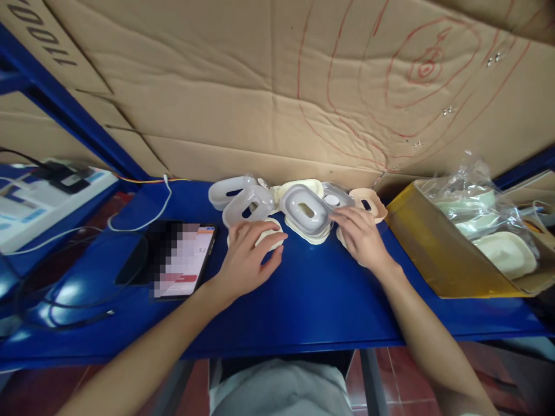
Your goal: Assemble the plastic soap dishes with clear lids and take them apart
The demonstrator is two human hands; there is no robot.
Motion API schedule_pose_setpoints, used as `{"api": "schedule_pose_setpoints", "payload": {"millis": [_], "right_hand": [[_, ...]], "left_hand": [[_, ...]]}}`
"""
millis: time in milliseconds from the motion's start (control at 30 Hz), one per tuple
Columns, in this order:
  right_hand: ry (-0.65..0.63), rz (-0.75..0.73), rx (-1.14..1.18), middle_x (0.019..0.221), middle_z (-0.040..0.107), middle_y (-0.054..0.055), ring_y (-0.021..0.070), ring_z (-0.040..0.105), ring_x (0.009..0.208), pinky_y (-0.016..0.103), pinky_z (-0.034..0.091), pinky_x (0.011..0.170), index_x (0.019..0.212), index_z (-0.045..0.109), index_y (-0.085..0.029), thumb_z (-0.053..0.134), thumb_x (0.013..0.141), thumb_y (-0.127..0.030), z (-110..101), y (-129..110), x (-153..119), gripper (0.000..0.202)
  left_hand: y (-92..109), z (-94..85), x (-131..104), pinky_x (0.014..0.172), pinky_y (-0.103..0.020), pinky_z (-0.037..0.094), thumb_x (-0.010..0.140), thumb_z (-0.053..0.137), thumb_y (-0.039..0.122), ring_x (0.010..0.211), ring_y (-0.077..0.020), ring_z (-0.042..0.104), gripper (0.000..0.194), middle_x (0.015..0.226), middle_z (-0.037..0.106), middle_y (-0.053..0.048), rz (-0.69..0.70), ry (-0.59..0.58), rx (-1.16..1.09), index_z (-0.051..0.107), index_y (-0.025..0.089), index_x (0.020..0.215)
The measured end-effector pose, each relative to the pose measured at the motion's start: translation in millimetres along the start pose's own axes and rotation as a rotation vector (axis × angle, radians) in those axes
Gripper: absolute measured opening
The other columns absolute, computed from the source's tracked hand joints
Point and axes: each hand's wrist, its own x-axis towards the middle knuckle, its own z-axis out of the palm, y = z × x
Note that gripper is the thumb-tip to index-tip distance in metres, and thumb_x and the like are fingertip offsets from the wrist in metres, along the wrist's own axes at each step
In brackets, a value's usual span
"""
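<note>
A cluster of rounded plastic trays, like soap dishes, lies at the back of the blue table. My left hand is over a cream piece, its fingers bent and thumb apart. Behind it are a translucent grey tray and another pale grey tray. In the middle, a grey slotted tray rests on cream pieces. My right hand reaches beside its right edge, fingers loosely extended, with a darker grey piece behind. Part of a cream piece shows under that hand. A peach slotted tray stands farther right.
A phone with a lit screen lies left of my left hand. Cables and a white power strip occupy the far left. On the right stands a cardboard box with bagged trays. A cardboard wall rises behind the blue table.
</note>
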Motion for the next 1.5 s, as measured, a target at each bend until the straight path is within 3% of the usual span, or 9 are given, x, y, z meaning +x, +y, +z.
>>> {"api": "schedule_pose_setpoints", "payload": {"millis": [267, 500, 700, 867, 933, 1100, 1267, 1400, 1500], "right_hand": [[-0.1, 0.393, -0.156, 0.098, 0.084, 0.007, 0.0239, 0.076, 0.081, 0.035, 0.055, 0.077, 0.12, 0.079, -0.022, 0.046, 0.107, -0.029, -26.5, 13.3, -22.1, 0.036], [-0.304, 0.498, -0.241, 0.075, 0.078, 0.008, 0.0263, 0.074, 0.074, 0.033, 0.043, 0.069, 0.104, 0.082, -0.022, 0.054, 0.107, -0.049, -18.5, 4.5, -20.0, 0.038], [-0.575, 0.406, -0.019, 0.084, 0.082, 0.005, 0.022, 0.076, 0.074, 0.029, 0.043, 0.066, 0.105, 0.08, -0.025, 0.064, 0.106, -0.045, -28.6, -2.3, -24.3, 0.025], [-0.691, 0.203, 0.482, 0.098, 0.085, 0.001, 0.0172, 0.078, 0.085, 0.027, 0.052, 0.077, 0.109, 0.082, -0.029, 0.067, 0.108, -0.045, -35.5, -29.7, -18.4, 0.023], [-0.629, 0.144, 0.588, 0.095, 0.084, 0.002, 0.0171, 0.076, 0.084, 0.028, 0.051, 0.08, 0.105, 0.081, -0.027, 0.065, 0.109, -0.043, -33.4, -40.7, -13.9, 0.024], [-0.354, 0.103, 0.299, 0.076, 0.073, 0.002, 0.0177, 0.066, 0.074, 0.034, 0.045, 0.078, 0.085, 0.072, -0.022, 0.057, 0.113, -0.038, -22.7, -45.3, -9.5, 0.036], [-0.07, 0.231, 0.17, 0.071, 0.069, 0.0, 0.018, 0.061, 0.068, 0.036, 0.045, 0.074, 0.076, 0.064, -0.024, 0.061, 0.11, -0.041, -17.0, -35.0, -13.1, 0.038], [0.097, 0.398, 0.149, 0.098, 0.075, 0.006, 0.0211, 0.067, 0.082, 0.037, 0.052, 0.078, 0.109, 0.068, -0.024, 0.06, 0.11, -0.046, -3.4, -36.3, -11.7, 0.024], [0.159, 0.54, 0.198, 0.122, 0.073, 0.011, 0.0226, 0.067, 0.087, 0.039, 0.057, 0.078, 0.139, 0.06, -0.023, 0.066, 0.104, -0.058, 15.3, -39.0, -8.0, 0.049]], "left_hand": [[-5.3, 9.5, -5.8, 0.092, -0.039, 0.057, 0.11, 0.055, 0.022, 0.101, -0.0247, 0.078, 0.023, 0.113, 0.082, -0.005, -0.017, -0.237, -0.08, 0.065, 0.022, 0.13], [-1.8, 11.0, -6.5, 0.091, -0.04, 0.058, 0.111, 0.053, 0.023, 0.097, -0.0243, 0.077, 0.021, 0.111, 0.08, -0.007, 0.047, -0.29, -0.103, 0.07, 0.019, 0.123], [-2.7, 10.5, -7.9, 0.091, -0.038, 0.058, 0.111, 0.054, 0.022, 0.097, -0.0213, 0.076, 0.02, 0.107, 0.079, -0.006, 0.117, -0.328, -0.2, 0.073, 0.02, 0.115], [14.4, 8.5, -10.3, 0.097, -0.038, 0.058, 0.108, 0.061, 0.028, 0.105, -0.0225, 0.073, 0.02, 0.117, 0.075, -0.009, 0.156, -0.35, -0.332, 0.073, 0.021, 0.122], [22.3, 9.8, -13.1, 0.103, -0.042, 0.057, 0.104, 0.066, 0.033, 0.115, -0.0269, 0.071, 0.029, 0.13, 0.072, -0.013, 0.198, -0.406, -0.372, 0.071, 0.02, 0.13], [31.2, 17.9, -22.1, 0.119, -0.054, 0.048, 0.097, 0.079, 0.045, 0.145, -0.0387, 0.056, 0.056, 0.162, 0.055, -0.019, 0.254, -0.603, -0.39, 0.066, 0.021, 0.146], [34.8, 24.4, -26.1, 0.126, -0.058, 0.036, 0.098, 0.077, 0.052, 0.155, -0.0398, 0.047, 0.066, 0.172, 0.046, -0.017, 0.291, -0.664, -0.394, 0.059, 0.024, 0.155], [37.0, 23.6, -23.5, 0.125, -0.059, 0.032, 0.1, 0.073, 0.053, 0.142, -0.0359, 0.057, 0.049, 0.155, 0.062, -0.015, 0.305, -0.627, -0.349, 0.067, 0.024, 0.14], [33.4, 20.0, -20.6, 0.122, -0.058, 0.033, 0.101, 0.072, 0.056, 0.118, -0.0312, 0.067, 0.039, 0.12, 0.075, -0.012, 0.299, -0.575, -0.262, 0.073, 0.021, 0.117]]}}
